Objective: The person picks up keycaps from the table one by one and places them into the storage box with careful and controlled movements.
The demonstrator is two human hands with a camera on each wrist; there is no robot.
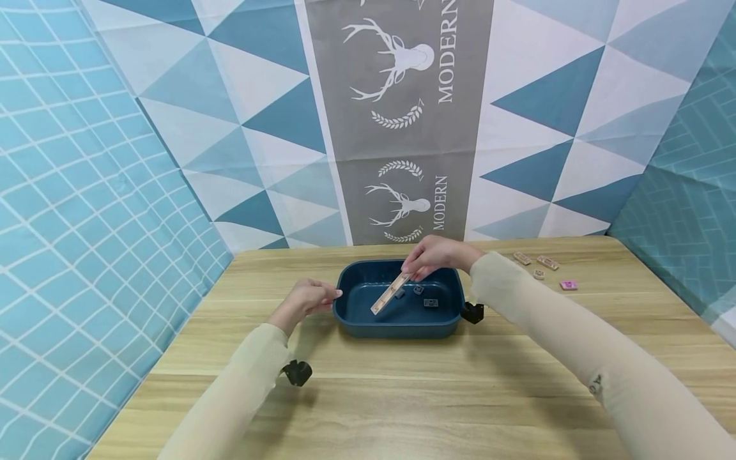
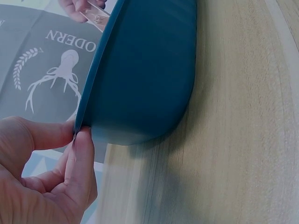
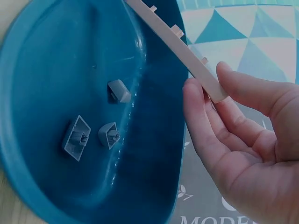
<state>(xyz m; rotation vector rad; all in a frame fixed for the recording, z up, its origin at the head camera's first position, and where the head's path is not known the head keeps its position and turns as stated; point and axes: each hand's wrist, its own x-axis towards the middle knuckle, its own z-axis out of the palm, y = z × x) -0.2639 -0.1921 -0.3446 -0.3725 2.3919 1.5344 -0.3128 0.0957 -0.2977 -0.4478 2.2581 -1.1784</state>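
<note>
A dark blue plastic basin (image 1: pixel 402 329) stands on the table. At its left end my left hand (image 1: pixel 308 296) pinches the rim between thumb and fingers, as the left wrist view shows close up. Over the basin my right hand (image 1: pixel 428 257) holds a long peach spacebar keycap (image 1: pixel 389 294) by one end, slanting down toward the left. Its hollow side, with small stems, shows in the right wrist view. Three grey keycaps lie on the basin floor: a wide one (image 3: pixel 77 138), a smaller one (image 3: pixel 110 135) with its stem visible, and one tipped over (image 3: pixel 119 90).
On the wooden table (image 1: pixel 368 396), beyond my right forearm, lie several peach keycaps (image 1: pixel 548 262) and one magenta keycap (image 1: pixel 568 285). A patterned cloth (image 1: pixel 402 147) hangs behind the table. Black mounts (image 1: pixel 473 312) are strapped at both wrists.
</note>
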